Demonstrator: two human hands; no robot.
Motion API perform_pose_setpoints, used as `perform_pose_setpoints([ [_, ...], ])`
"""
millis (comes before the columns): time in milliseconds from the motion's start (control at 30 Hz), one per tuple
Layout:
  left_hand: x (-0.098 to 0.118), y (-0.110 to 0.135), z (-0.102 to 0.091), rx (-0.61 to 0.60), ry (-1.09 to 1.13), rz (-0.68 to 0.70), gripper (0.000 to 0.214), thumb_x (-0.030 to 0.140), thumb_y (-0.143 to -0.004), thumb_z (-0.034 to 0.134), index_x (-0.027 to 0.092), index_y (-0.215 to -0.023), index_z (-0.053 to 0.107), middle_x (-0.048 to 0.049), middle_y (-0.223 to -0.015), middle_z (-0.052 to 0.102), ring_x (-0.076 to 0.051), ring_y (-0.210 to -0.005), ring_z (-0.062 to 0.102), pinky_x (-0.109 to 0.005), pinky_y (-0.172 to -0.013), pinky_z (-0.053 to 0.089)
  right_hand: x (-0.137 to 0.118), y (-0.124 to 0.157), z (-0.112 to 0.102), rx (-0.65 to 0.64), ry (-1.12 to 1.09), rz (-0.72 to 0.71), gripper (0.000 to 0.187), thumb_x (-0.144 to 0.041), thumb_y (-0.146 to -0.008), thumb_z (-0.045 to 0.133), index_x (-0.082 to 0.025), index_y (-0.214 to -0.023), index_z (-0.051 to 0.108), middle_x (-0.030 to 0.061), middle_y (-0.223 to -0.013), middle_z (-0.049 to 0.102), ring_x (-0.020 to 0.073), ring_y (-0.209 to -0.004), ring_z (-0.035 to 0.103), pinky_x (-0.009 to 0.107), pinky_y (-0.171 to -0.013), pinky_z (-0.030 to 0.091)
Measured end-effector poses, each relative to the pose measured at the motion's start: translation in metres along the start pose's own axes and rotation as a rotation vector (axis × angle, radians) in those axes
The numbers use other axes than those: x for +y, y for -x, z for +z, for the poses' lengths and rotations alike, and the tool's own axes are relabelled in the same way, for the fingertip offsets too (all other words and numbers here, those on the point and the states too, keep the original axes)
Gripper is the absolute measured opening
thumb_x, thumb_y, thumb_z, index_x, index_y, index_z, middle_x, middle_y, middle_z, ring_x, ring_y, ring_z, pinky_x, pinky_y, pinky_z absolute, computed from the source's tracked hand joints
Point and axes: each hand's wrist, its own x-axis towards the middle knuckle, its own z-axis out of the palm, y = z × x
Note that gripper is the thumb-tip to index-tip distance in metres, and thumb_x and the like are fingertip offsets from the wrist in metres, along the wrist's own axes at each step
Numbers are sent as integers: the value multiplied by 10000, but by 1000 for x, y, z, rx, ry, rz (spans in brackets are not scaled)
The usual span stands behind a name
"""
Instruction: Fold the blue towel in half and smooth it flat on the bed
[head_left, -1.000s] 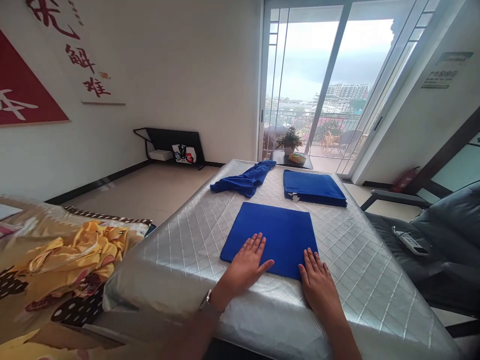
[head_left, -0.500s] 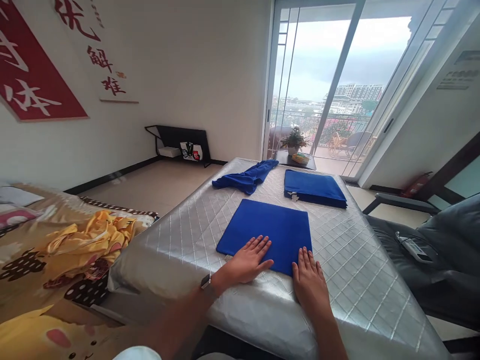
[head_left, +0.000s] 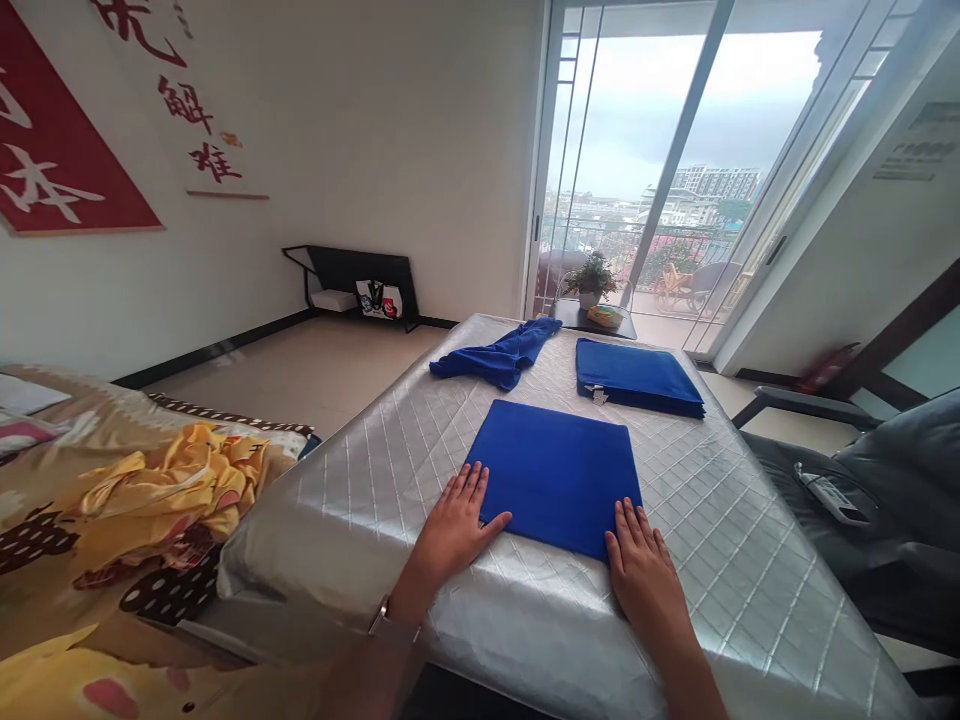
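Rectangular blue cloth [head_left: 555, 475], near on silver quilted cover [head_left: 735, 530]; left hand [head_left: 459, 520] and right hand [head_left: 641, 555] flat, fingers extended, grasping nothing, at its near corners. Far right: blue cloth stack [head_left: 637, 375], white tag [head_left: 598, 395] illegible. Far-left white scroll [head_left: 187, 115]: red “解难”.

I see daylight from the upper-right glass doors [head_left: 622, 120], glare on the lower-right silver cover [head_left: 757, 600], and a dim upper-left wall [head_left: 322, 110].
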Motion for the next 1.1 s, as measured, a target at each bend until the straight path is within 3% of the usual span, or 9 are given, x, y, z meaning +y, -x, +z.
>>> perform_pose_setpoints([
  [200, -4, 1, 9, 81, 4, 8, 889, 737, -957, 303, 106, -1581, 256, -141, -1637, 212, -297, -1510, 214, -478, -1229, 232, 8, -11, -18, 61, 54, -51, 667, -433, -1024, 96, -115, -1571, 307, 37, -1648, 204, 185, -1533, 103, 419, -1246, 129],
  [367, -3, 3, 8, 168, 7, 29, 767, 651, -1002, 316, 132, -1566, 313, -133, -1613, 295, -291, -1498, 255, -502, -1212, 284, 7, -63, -29, -36, 49, -56, 656, -435, -1026, 173, -98, -1580, 272, 66, -1653, 200, 202, -1531, 135, 412, -1241, 141],
  [533, -1, 4, 1, 211, -14, 59, 681, 574, -1019, 361, 125, -1531, 385, -130, -1588, 358, -277, -1481, 303, -492, -1199, 324, 8, -107, -11, -99, 1, 25, 672, -446, -1033, 171, -70, -1587, 226, 88, -1662, 163, 217, -1534, 113, 416, -1239, 128],
  [667, -4, 6, -2, 275, -46, 85, 600, 514, -1022, 399, 154, -1499, 447, -114, -1568, 405, -273, -1464, 344, -492, -1201, 322, 13, -111, 5, -108, -16, 47, 661, -418, -1033, 167, -66, -1590, 206, 93, -1662, 167, 217, -1535, 113, 414, -1238, 112],
  [833, -3, 3, -8, 269, -66, 111, 576, 496, -1016, 420, 159, -1480, 474, -122, -1532, 462, -293, -1430, 404, -500, -1151, 396, 11, -107, 5, -100, -32, 49, 651, -410, -1032, 183, -70, -1585, 233, 82, -1658, 182, 215, -1533, 127, 409, -1237, 101],
  [933, 26, -16, -15, 215, -38, 252, 583, 523, -1022, 402, 185, -1494, 451, -107, -1534, 463, -273, -1426, 412, -468, -1146, 404, 8, -107, 1, -98, -51, 54, 646, -401, -1033, 183, -67, -1583, 232, 79, -1655, 194, 215, -1529, 147, 409, -1236, 115],
  [1100, 115, -80, -8, 65, 47, 555, 648, 589, -1033, 311, 159, -1502, 431, -115, -1555, 430, -227, -1461, 353, -396, -1199, 306, 10, -105, -1, -79, -28, 21, 626, -356, -1030, 198, -58, -1578, 250, 101, -1651, 208, 224, -1527, 156, 409, -1230, 130],
])
